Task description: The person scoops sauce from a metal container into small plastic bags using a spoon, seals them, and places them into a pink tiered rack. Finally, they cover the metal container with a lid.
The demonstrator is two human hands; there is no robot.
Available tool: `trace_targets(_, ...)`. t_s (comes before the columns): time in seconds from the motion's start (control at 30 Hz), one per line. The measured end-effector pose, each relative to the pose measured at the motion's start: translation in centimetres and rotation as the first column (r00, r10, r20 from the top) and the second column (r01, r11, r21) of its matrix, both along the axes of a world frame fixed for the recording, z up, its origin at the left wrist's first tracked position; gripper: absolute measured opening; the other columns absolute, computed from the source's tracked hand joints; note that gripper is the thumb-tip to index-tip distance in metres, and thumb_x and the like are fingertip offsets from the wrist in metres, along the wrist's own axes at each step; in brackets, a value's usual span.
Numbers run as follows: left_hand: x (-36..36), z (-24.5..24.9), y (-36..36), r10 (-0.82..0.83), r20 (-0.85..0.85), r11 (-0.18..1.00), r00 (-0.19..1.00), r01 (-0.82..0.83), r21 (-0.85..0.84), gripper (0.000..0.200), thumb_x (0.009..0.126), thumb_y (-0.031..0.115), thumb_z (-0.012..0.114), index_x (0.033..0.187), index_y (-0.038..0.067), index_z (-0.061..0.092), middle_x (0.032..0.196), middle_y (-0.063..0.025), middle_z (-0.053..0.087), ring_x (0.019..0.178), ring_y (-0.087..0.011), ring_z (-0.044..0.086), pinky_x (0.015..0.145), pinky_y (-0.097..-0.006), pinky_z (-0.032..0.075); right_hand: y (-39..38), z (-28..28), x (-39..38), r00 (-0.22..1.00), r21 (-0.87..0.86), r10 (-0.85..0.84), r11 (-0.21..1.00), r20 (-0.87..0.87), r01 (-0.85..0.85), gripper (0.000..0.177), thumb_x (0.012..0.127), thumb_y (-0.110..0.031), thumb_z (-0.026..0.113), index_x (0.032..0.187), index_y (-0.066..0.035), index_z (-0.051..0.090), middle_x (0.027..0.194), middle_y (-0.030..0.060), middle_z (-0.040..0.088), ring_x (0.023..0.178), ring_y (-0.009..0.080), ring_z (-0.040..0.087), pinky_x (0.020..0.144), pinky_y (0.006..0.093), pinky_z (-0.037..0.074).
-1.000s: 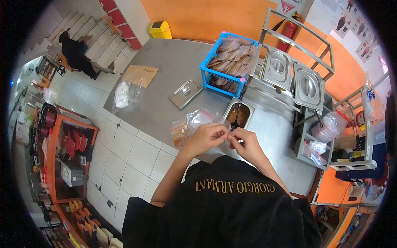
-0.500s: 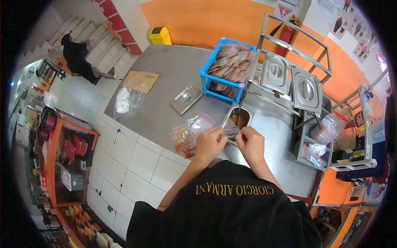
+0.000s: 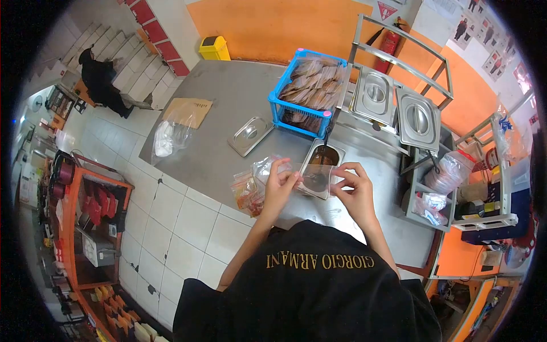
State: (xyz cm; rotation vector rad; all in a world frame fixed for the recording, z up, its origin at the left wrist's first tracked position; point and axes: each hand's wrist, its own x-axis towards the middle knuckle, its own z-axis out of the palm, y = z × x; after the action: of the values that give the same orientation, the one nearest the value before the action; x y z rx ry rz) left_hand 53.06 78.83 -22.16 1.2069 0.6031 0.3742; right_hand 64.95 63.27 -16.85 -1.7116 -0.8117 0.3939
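A small clear plastic bag (image 3: 314, 178) is stretched between my two hands, in front of a steel food pan (image 3: 340, 161). My left hand (image 3: 277, 191) pinches one side of the bag, and my right hand (image 3: 354, 191) grips its other side. Through the film I see the pan's dark interior; brown sauce (image 3: 325, 154) and the handle of a utensil show above it. Beside my left hand lie zip bags (image 3: 246, 192) with reddish-orange contents, and another clear bag (image 3: 263, 167) rests against them.
A steel lid (image 3: 249, 137) lies left of the pan. Behind it stands a blue basket (image 3: 273, 108) of packed bags. Lidded steel pans (image 3: 373, 94) sit in a rack to the right, above a grey bin (image 3: 411, 199). Brown paper (image 3: 191, 111) lies far left. Another person (image 3: 98, 82) is near the stairs.
My hands have moved apart and the clear bag between them is now spread wide and flat. The fingers of my right hand are more extended. The view has shifted slightly.
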Motion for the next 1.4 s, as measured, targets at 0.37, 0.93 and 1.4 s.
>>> trace_targets(0.37, -0.4, -0.1, 0.7, -0.322, -0.140, 0.323, 0.936, 0.248, 0.914, 0.061, 0.071, 0.030, 0.072, 0.123, 0.007, 0.051, 0.119, -0.0117, 0.053, 0.112, -0.0296, 0.047, 0.096, -0.0408, 0.036, 1.7, -4.3, -0.1, 0.967, -0.099, 0.132, 0.989, 0.217, -0.113, 0.019, 0.070, 0.001, 0.070, 0.088, 0.000, 0.065, 0.100, 0.0112, 0.050, 0.065, 0.0157, 0.060, 0.054, 0.0279, 0.052)
trace_targets(0.93, -3.5, -5.3, 1.8, -0.040, -0.089, 0.883, 0.995, 0.077, 0.463, 0.037, 0.091, 0.025, 0.053, 0.119, 0.003, 0.043, 0.116, -0.0136, 0.053, 0.110, -0.0232, 0.049, 0.095, -0.0323, 0.035, 4.1, -9.4, 6.3, 0.938, -0.170, 0.022, 0.985, 0.346, 0.040, 0.016, 0.081, -0.008, 0.059, 0.088, 0.000, 0.047, 0.081, 0.0183, 0.054, 0.077, 0.0377, 0.057, 0.065, 0.0413, 0.046)
trace_targets(1.4, -1.9, -8.6, 0.5, -0.157, -0.087, 0.971, 0.984, 0.138, -0.194, 0.043, 0.095, 0.040, 0.041, 0.125, 0.009, 0.040, 0.124, -0.0071, 0.047, 0.113, -0.0207, 0.046, 0.095, -0.0362, 0.036, 2.4, -12.0, 4.2, 0.839, -0.176, 0.313, 0.949, 0.445, -0.261, 0.010, 0.081, -0.001, 0.055, 0.086, -0.003, 0.046, 0.082, 0.0162, 0.052, 0.074, 0.0359, 0.056, 0.061, 0.0409, 0.047)
